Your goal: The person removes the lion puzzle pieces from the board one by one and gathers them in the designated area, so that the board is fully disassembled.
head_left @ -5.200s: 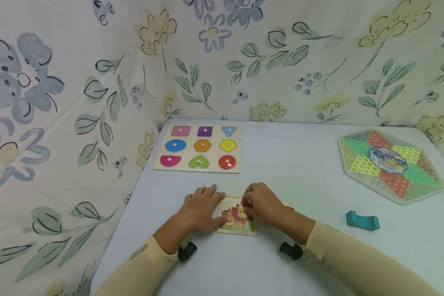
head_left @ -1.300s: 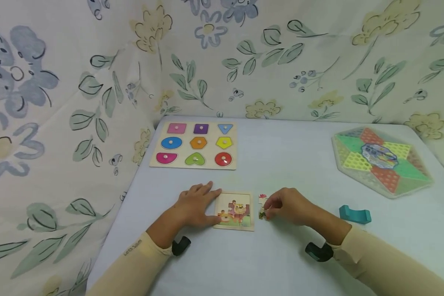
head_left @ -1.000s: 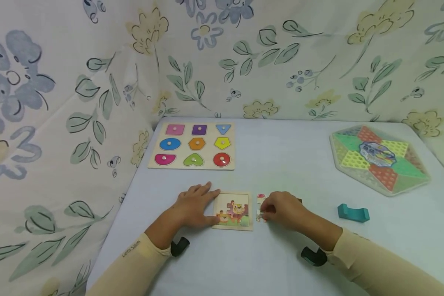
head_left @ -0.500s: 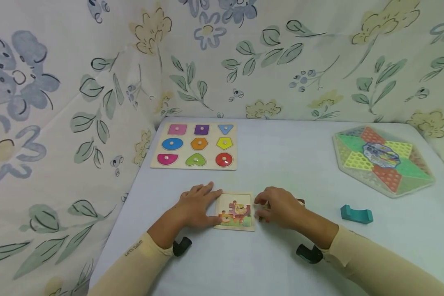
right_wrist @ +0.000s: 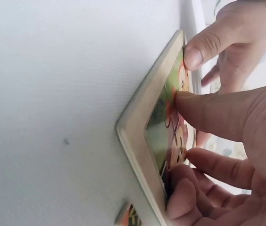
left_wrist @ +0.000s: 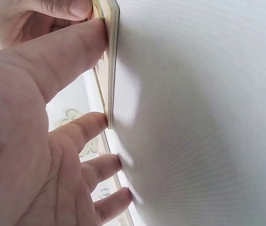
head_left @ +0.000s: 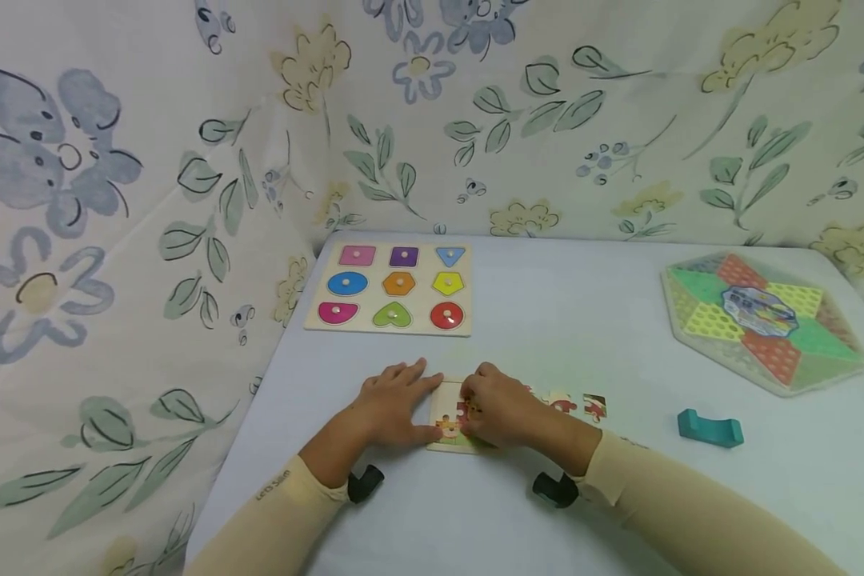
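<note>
A small square wooden jigsaw puzzle (head_left: 448,438) with cartoon animals lies in its tray on the white table. My left hand (head_left: 396,406) steadies it from the left, fingers spread, with the thumb (left_wrist: 76,52) on its surface and a fingertip at its edge. Over the puzzle's right part, my right hand (head_left: 500,408) pinches a puzzle piece (right_wrist: 176,125) between thumb and forefinger; its other fingers curl in. How far that piece is seated cannot be made out. Loose puzzle pieces (head_left: 562,402) lie to the right, partly behind the right wrist.
A shape-peg board (head_left: 387,290) with coloured knobbed shapes lies at the back left. At the right are a hexagonal Chinese checkers board (head_left: 763,320) and a teal curved block (head_left: 710,429). Floral cloth (head_left: 518,144) hangs behind and at the left.
My right hand has moved left from the loose pieces onto the puzzle, uncovering several pieces at the right. My left hand stays at the puzzle. The head view has shifted slightly.
</note>
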`<state>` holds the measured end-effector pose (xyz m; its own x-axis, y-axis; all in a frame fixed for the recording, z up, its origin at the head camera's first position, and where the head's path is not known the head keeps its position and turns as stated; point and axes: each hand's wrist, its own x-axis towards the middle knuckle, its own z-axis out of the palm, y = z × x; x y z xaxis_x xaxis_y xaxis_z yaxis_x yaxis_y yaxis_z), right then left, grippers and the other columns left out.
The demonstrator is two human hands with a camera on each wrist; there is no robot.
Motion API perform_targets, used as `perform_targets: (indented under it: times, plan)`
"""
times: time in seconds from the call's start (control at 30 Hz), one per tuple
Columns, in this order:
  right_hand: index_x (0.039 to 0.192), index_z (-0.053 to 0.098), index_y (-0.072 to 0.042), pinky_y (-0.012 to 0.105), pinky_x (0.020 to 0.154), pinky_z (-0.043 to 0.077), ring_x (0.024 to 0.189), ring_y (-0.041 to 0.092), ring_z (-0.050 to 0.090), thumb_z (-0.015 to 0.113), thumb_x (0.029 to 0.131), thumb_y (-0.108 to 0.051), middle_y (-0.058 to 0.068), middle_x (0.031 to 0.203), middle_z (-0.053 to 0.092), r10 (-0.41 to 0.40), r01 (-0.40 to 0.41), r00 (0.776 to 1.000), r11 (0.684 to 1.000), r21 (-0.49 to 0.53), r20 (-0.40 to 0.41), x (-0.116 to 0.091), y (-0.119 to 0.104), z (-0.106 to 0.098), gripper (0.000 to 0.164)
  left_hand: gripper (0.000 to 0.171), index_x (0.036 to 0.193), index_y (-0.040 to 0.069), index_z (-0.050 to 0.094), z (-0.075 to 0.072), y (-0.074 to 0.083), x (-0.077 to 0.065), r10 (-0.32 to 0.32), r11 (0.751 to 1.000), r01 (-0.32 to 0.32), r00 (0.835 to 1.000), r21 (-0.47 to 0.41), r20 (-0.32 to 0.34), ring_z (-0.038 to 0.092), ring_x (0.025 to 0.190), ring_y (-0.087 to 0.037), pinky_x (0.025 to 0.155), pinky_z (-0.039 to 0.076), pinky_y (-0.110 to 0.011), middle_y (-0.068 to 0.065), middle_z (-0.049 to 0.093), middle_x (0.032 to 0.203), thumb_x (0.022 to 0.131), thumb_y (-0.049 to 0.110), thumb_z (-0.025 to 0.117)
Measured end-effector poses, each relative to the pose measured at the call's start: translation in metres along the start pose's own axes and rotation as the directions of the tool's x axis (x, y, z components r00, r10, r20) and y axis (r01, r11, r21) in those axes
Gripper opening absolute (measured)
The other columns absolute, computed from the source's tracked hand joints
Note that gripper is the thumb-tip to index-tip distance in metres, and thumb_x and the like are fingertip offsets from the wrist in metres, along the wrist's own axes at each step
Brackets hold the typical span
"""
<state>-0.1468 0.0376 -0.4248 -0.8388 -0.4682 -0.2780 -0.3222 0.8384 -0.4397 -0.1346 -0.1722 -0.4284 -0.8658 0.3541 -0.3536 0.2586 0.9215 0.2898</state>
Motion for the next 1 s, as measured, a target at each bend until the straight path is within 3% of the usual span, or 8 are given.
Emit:
perform_targets:
  times: [0.17, 0.37, 0.57, 0.77, 1.0]
  plan:
    - [0.113, 0.067, -0.014, 0.037, 0.091, 0.056, 0.091, 0.016, 0.056, 0.088, 0.082, -0.031, 0.001, 0.108, 0.059, -0.016, 0.017, 0.999, 0.999, 0.035, -0.035, -0.004, 0.003, 0.001, 0.041, 0.088, 0.159, 0.033, 0.038, 0.000, 0.003, 0.000, -0.002, 1.000, 0.002, 1.000, 0.009, -0.001, 0.021, 0.155, -0.036, 0.118, 0.028, -0.066, -0.004, 0.024, 0.170, 0.084, 0.056, 0.076]
    - [0.122, 0.065, -0.016, 0.034, 0.092, 0.056, 0.094, 0.014, 0.057, 0.089, 0.081, -0.025, -0.002, 0.107, 0.061, -0.026, 0.036, 0.997, 0.992, 0.122, -0.076, -0.005, 0.006, 0.003, 0.049, 0.086, 0.159, 0.033, 0.038, 0.000, 0.002, 0.000, 0.003, 1.000, -0.003, 1.000, 0.016, 0.002, 0.022, 0.155, -0.036, 0.118, 0.028, -0.066, -0.004, 0.024, 0.171, 0.085, 0.056, 0.075]
    - [0.109, 0.075, -0.019, 0.028, 0.077, 0.053, 0.086, 0.012, 0.055, 0.083, 0.087, -0.018, -0.006, 0.097, 0.063, -0.077, 0.092, 0.992, 0.983, 0.160, -0.098, -0.005, 0.010, 0.003, 0.024, 0.087, 0.159, 0.034, 0.037, 0.003, -0.001, 0.002, 0.005, 1.000, -0.005, 1.000, 0.018, -0.001, 0.022, 0.155, -0.037, 0.118, 0.029, -0.066, -0.004, 0.024, 0.170, 0.084, 0.057, 0.075]
    - [0.115, 0.073, -0.016, 0.028, 0.075, 0.055, 0.082, 0.011, 0.060, 0.077, 0.093, -0.017, -0.011, 0.089, 0.069, -0.098, 0.113, 0.993, 0.956, 0.270, -0.070, -0.012, 0.018, -0.011, 0.022, 0.088, 0.159, 0.034, 0.036, 0.005, 0.000, 0.003, 0.001, 1.000, -0.001, 1.000, 0.023, 0.001, 0.021, 0.155, -0.036, 0.119, 0.028, -0.065, -0.003, 0.023, 0.171, 0.084, 0.058, 0.074]
    - [0.095, 0.072, -0.017, 0.027, 0.067, 0.056, 0.075, 0.012, 0.063, 0.080, 0.089, -0.018, -0.006, 0.082, 0.067, -0.029, 0.055, 0.996, 0.938, 0.343, -0.081, -0.037, 0.046, -0.037, 0.010, 0.087, 0.159, 0.033, 0.036, 0.004, 0.000, 0.001, 0.005, 1.000, -0.005, 1.000, 0.012, -0.003, 0.022, 0.155, -0.036, 0.119, 0.027, -0.065, -0.004, 0.024, 0.170, 0.085, 0.057, 0.074]
